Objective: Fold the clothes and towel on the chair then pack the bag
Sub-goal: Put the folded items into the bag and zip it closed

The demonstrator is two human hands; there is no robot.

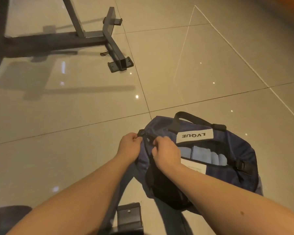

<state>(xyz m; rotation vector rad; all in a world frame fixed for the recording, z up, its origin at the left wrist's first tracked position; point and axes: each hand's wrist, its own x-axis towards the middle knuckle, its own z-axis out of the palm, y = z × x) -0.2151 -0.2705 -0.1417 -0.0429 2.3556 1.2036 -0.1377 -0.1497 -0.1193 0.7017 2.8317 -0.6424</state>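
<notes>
- Closing the bag looks like the step in hand: the navy duffel bag (pixel 237 143) lies on the tiled floor (pixel 75 116) with its top still gaping, and pale blue folded cloth (pixel 209 156) already sits inside, so I judge the folding and loading are mostly done.
- At the bag's left end, the left hand (pixel 128 146) has a tight grip, fingers curled and pinching the black tab (pixel 143 134) there.
- Just beside it, on the bag's near edge, the right hand (pixel 166 153) has its fingers curled in a pinch at the zip line. Whether the slider itself is in that grip I cannot tell, as the fingers hide it.
- The next move probably calls for the left hand to hold the bag's end taut while the right draws the slider along the opening toward the bag's right end. The cloth needs to stay below the zip teeth so that it does not snag.
- Counted: one bag, two hands, and one black carry handle (pixel 193 118) in view on the bag's far side.
- Counted: two white labels, the LVQUE label (pixel 194 135) on the bag's far flap and a printed tag (pixel 193 167) inside its near edge; also one black buckle (pixel 242 166) at the bag's right end.
- The cloth shows several folds or rolls, and how many separate pieces they make I cannot tell.
- One grey steel frame (pixel 109 41) stands well beyond the bag, up and to its left.
</notes>
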